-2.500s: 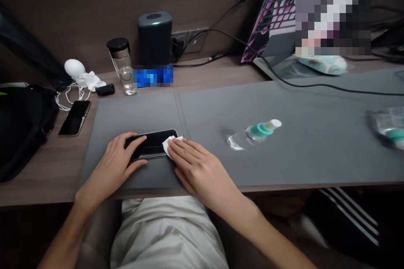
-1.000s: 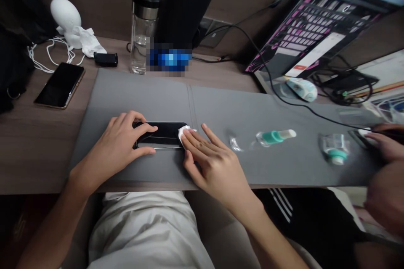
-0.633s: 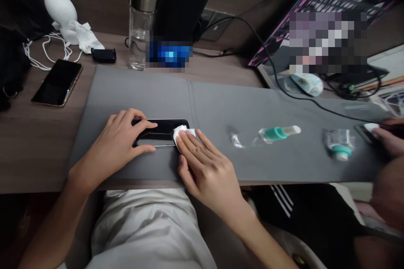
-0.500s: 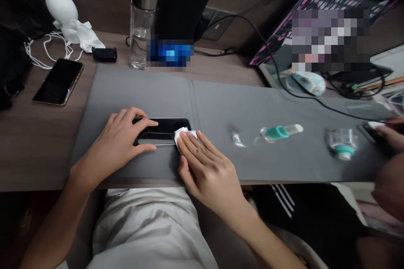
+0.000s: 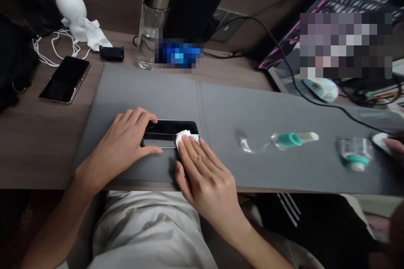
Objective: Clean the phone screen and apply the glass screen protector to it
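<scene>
A black phone lies face up on the grey desk mat. My left hand grips the phone's left end, thumb on the near edge and fingers curled over the far edge. My right hand lies with fingers stretched flat, pressing a small white wipe onto the phone's right end. To the right, a clear spray bottle with a teal collar lies on its side on the mat.
A second small teal-capped bottle lies further right, beside another person's hand. At the back stand a glass water bottle, a dark cylinder speaker and a laptop. Another phone lies on the wooden desk at left.
My right hand has drawn the wipe a little leftward over the phone's right end. The left hand keeps its hold. The view has shifted slightly.
</scene>
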`<state>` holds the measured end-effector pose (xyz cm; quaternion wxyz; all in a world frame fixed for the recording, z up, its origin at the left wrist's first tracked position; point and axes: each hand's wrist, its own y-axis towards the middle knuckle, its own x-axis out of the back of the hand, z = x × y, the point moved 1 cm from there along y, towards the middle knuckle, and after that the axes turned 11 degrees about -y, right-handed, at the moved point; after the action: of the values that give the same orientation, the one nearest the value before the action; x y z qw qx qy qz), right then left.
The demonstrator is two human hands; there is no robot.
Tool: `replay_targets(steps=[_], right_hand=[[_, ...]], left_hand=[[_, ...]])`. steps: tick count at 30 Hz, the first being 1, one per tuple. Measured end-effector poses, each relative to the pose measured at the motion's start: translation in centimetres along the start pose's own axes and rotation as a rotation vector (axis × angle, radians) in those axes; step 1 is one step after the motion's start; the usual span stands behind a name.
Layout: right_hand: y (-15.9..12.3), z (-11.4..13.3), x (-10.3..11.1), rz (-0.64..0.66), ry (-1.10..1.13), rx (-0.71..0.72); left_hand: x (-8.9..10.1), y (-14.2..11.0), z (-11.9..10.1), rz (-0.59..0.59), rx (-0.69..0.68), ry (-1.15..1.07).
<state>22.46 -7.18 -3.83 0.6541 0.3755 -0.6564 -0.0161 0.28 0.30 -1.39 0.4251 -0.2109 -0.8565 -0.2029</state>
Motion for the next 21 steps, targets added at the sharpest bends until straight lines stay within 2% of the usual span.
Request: replay_targets(steps=[6,10,14,18,21], right_hand=[[4.7,-1.0,-2.5,0.037,0.026,-0.033],[3.3,-0.3,-1.7,-0.008,0.029,-0.016],[1.4,0.0,-0.3,0.016,0.082,-0.001],[3.1,0.3,-0.7,0.040,0.153,-0.015],[5.2,1.7,-1.5,0.088,0.208,-0.009]], left_hand=[[0.7,-0.5,0.9,0.045,-0.004,-0.031],[1.5,-1.0,1.6,0.121,0.030,-0.133],[1.7,-0.9,1.7,0.109,0.091,-0.179],[1.6,-0.6,2.0,0.102,0.104,-0.203],[1.7,-0.6,2.2,0.100,0.110,-0.199]])
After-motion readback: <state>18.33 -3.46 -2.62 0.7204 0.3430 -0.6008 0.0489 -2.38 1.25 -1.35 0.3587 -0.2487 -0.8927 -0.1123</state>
